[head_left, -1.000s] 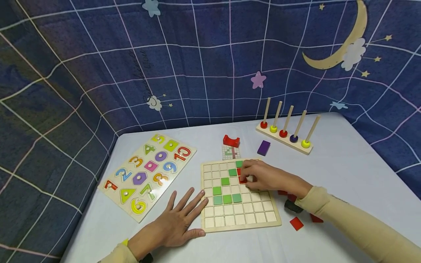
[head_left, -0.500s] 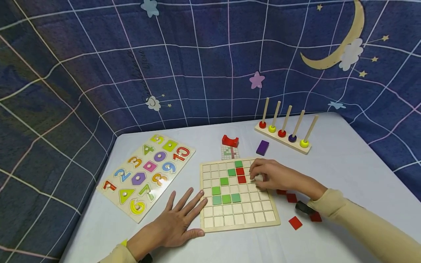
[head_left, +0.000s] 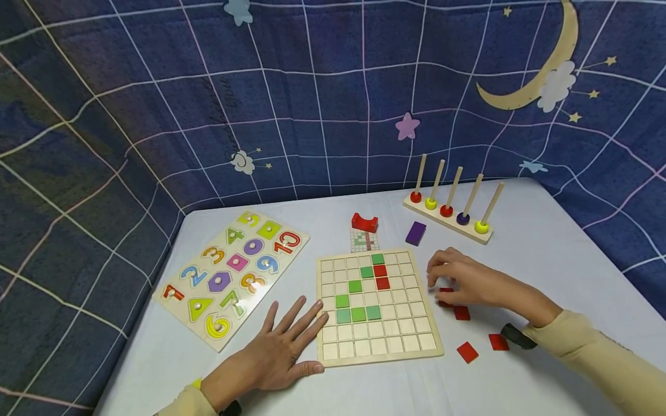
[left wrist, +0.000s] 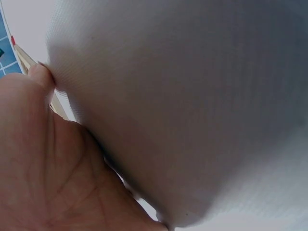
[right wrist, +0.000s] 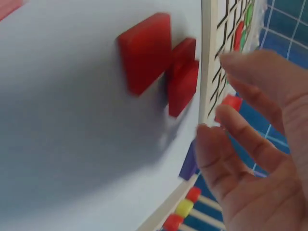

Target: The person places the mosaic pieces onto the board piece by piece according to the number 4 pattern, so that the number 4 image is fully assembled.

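My left hand (head_left: 281,355) lies flat with spread fingers on the white cloth, its fingertips at the left edge of a wooden grid board (head_left: 380,348). Green square tiles (head_left: 358,314) and two red square tiles (head_left: 382,283) sit in the board's cells. Off the board's right edge, my right hand (head_left: 465,282) hovers over loose red tiles (head_left: 461,313), fingers loosely bent. In the right wrist view nothing shows between the thumb and fingers, and several red tiles (right wrist: 147,53) lie below them. The left wrist view shows mostly palm (left wrist: 72,178) and cloth.
A number puzzle board (head_left: 234,277) lies at left. Behind the grid stand a small pattern card (head_left: 364,240) and a red block (head_left: 365,223). A purple block (head_left: 415,233) and a peg stand with rings (head_left: 452,218) are at back right. A curtain (head_left: 333,115) hangs behind.
My right hand has drawn away rightward from the grid board to the loose red tiles, uncovering two red tiles in the cells. The left hand has stayed put.
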Tool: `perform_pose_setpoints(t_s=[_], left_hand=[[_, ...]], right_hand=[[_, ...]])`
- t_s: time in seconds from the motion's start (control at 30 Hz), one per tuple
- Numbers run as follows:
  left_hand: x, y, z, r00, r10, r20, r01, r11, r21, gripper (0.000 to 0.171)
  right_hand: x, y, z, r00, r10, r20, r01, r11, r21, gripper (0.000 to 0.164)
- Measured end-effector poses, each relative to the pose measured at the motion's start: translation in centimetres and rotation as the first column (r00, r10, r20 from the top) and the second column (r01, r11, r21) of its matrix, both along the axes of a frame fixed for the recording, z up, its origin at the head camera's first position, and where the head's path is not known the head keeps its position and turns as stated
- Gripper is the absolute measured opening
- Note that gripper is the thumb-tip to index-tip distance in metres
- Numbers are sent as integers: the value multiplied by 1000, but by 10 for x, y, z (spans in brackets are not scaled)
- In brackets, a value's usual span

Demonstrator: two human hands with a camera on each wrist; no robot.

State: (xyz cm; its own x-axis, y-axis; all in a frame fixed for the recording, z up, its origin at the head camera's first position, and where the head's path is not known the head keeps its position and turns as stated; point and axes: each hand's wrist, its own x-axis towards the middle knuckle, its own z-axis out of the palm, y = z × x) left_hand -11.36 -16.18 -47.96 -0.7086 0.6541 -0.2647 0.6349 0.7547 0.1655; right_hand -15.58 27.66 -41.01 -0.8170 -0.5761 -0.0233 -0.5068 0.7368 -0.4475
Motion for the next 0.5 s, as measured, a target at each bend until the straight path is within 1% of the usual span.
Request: perform_pose_setpoints(t_s=[0.1,0.2,0.27,0.37,0.5], left_hand=[[0,0,0,1000,0,-1,0,1000,6,90],[1,0,0,1000,-2,-3,2,1000,12,90],[1,0,1,1000,-2,-7,3,1000,16,90],[1,0,1,1000,0,-10,1,1000,19,90],[1,0,0,1000,3,-5,-3,1000,13,90]], right_hand=[[4,8,2,997,-1,74,0,1000,21,20],[6,14,0,989,7,147,-7,1000,3,22],[6,16,-2,984,16,175,-13,1000,-17,22],[6,18,-5,983,25,181,-18,999,-40,21],[5,17,-7,987,32,160,-24,999,-48,21]])
